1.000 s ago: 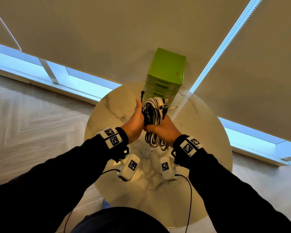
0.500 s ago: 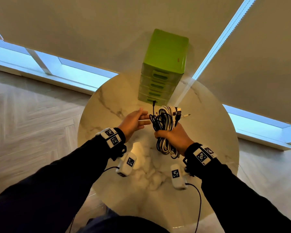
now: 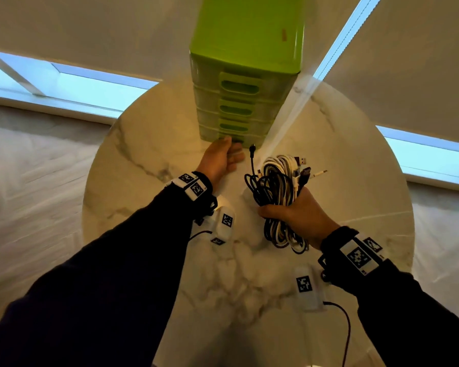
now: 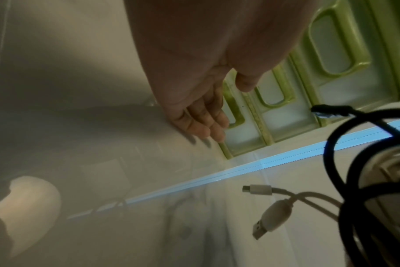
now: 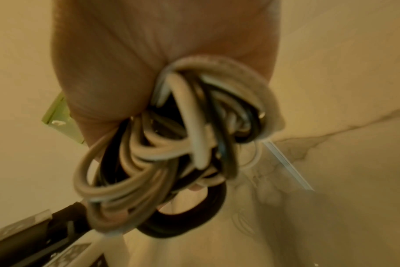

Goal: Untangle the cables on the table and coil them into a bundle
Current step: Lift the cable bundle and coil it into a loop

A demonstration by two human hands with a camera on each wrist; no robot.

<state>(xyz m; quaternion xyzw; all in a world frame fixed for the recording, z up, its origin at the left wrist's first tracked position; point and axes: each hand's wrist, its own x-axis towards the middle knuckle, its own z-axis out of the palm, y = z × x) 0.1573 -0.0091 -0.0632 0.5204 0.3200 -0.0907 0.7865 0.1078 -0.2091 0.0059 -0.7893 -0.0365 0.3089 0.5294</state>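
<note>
A coiled bundle of black and white cables (image 3: 277, 186) is held above the round marble table (image 3: 355, 160). My right hand (image 3: 294, 213) grips the bundle around its middle, and its loops fill the right wrist view (image 5: 171, 153). Several plug ends stick out of the top of the bundle (image 4: 272, 215). My left hand (image 3: 221, 157) holds nothing; it reaches to the bottom drawer of the green drawer unit (image 3: 245, 83), its straight fingers (image 4: 206, 122) at the drawer's handle.
The green drawer unit (image 4: 327, 59) stands at the far side of the table, with several stacked drawers. Window strips and blinds lie behind it. The table's front edge is close to my body.
My left hand has let go of the bundle and moved forward to the bottom drawer. My right hand has carried the bundle to the right and nearer to me.
</note>
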